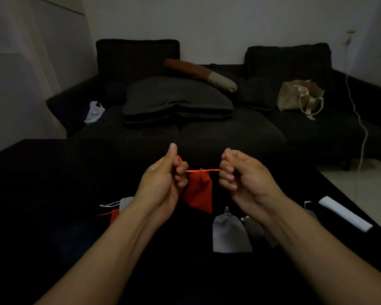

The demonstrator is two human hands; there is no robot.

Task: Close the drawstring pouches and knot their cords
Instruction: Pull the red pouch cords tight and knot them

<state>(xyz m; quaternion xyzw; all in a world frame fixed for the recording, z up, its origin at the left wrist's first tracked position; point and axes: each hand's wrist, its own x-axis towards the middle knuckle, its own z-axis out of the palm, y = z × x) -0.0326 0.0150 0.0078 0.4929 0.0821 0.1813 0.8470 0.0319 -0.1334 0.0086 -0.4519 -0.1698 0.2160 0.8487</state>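
Observation:
A red drawstring pouch (199,191) hangs in the air between my hands, its mouth gathered shut. Its red cord (204,170) runs taut and level to both sides. My left hand (163,179) is closed on the cord's left end, thumb up. My right hand (242,172) pinches the right end. On the black table (42,194) below lie a light grey pouch (230,234) with a knotted cord, a dark grey pouch (253,227) beside it, and at the left a grey pouch (124,202) and another red pouch (112,215), both partly hidden by my left forearm.
A white folded cloth (344,213) lies near the table's right edge. Behind the table stands a dark sofa (207,133) with cushions, a beige tote bag (299,96) and a white plastic bag (95,112). A white cable (361,119) hangs at the right.

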